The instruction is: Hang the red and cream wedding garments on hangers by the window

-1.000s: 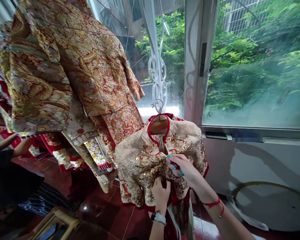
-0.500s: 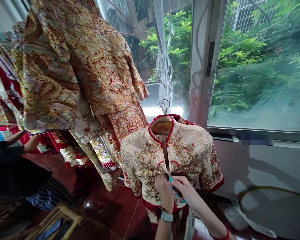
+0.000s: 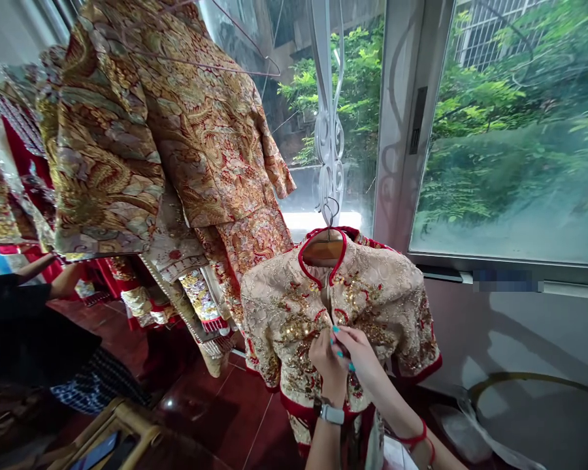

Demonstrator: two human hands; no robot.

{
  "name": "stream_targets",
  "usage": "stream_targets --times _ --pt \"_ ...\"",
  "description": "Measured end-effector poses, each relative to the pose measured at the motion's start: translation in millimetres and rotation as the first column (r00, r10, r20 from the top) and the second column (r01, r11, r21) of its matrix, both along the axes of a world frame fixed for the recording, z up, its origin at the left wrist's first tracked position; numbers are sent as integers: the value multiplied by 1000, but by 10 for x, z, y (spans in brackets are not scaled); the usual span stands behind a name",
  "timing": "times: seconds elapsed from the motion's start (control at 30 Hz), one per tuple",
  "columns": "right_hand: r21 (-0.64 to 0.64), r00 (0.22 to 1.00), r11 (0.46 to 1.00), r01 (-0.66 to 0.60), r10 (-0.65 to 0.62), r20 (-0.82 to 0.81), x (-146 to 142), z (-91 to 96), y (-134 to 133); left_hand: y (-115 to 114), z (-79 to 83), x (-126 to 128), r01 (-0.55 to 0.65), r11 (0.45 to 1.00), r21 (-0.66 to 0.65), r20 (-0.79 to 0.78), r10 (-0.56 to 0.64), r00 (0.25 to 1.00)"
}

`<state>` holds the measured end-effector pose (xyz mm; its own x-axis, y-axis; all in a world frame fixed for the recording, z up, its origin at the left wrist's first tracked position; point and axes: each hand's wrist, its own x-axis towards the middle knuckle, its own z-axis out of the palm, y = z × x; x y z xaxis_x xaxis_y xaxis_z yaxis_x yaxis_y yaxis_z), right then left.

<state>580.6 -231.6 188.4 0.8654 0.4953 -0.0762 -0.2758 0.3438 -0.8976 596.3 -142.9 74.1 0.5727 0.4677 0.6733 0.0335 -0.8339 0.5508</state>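
A cream jacket (image 3: 294, 303) with red piping, gold sequins and beadwork hangs on a hanger (image 3: 331, 225). Its front is parted from the collar down to mid-chest, where both my hands meet. My left hand (image 3: 327, 356), with a watch on the wrist, is closed on the jacket front just below the parting. Beside it on the right, my right hand (image 3: 353, 346), with teal nails, pinches at the zipper's top; the pull itself is mostly hidden by the fingertips. A red cord circles the right wrist.
Embroidered gold garments (image 3: 200, 130) hang close on the left. A person in dark clothing (image 3: 24, 333) is at the far left, near a bamboo chair (image 3: 122, 424) with a phone on it. Behind the jacket are a window (image 3: 509, 143) and a white scrolled metal stand (image 3: 328, 137).
Both hands have moved up the jacket front, and the right hand's pinch is now nearer the collar. The front opening has become shorter. The view has shifted slightly.
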Motion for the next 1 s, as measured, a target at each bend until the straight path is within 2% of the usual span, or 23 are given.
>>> stream_targets --times 0.1,0.2,0.3,0.37,0.4,0.43,0.47,0.5,0.53,0.57,0.6,0.63,0.7,0.77,0.8,0.87,0.93,1.0 --pt "82 993 993 88 -94 75 109 344 17 -79 -18 -20 31 999 8 21 -32 999" --pt "101 985 992 79 -93 145 180 653 35 -134 41 -21 62 998 -29 16 -62 998" --pt "23 975 999 27 -32 220 218 725 -51 -157 129 -72 89 990 -109 -15 -91 996" --pt "-76 939 996 54 -24 344 316 659 -234 -99 228 -189 194 969 -155 -44 -203 978" --pt "-115 893 983 140 -75 443 412 611 -362 -30 306 -270 252 955 -158 -34 -260 965" --pt "-138 814 952 273 -153 560 544 560 -504 71 412 -359 280 950 -137 8 -282 959" --pt "-125 689 888 442 -246 682 705 510 -651 202 549 -442 272 958 -88 79 -265 961" --pt "-84 525 791 606 -318 789 887 462 -791 360 716 -508 202 979 -17 186 -195 963" --pt "-69 393 703 708 -312 865 1077 416 -916 537 908 -545 62 997 46 305 -73 950" --pt "-82 321 658 748 -251 913 1261 375 -1016 721 1113 -545 -70 991 116 382 20 924" --pt "-111 294 647 755 -183 938 1429 338 -1090 900 1318 -506 -149 971 185 353 76 933" --pt "-141 290 645 751 -131 948 1574 309 -1136 1063 1509 -432 -154 952 265 266 81 960" --pt "-151 286 642 752 -110 952 1792 288 -1165 1304 1808 -226 -39 908 418 72 9 997" --pt "-101 256 632 769 -158 954 1936 325 -1152 1410 1977 -31 41 885 464 -65 -13 998" --pt "-77 246 644 761 -178 953 1992 359 -1146 1415 2017 34 41 885 465 -92 3 996" --pt "-40 268 704 709 -216 939 2087 428 -1152 1360 2027 81 -12 888 460 -74 52 996" --pt "-60 353 774 630 -216 910 2165 461 -1182 1255 1971 32 -63 883 465 -27 86 996" --pt "-113 485 852 511 -178 856 2230 450 -1222 1137 1887 -65 -129 875 467 66 111 992"
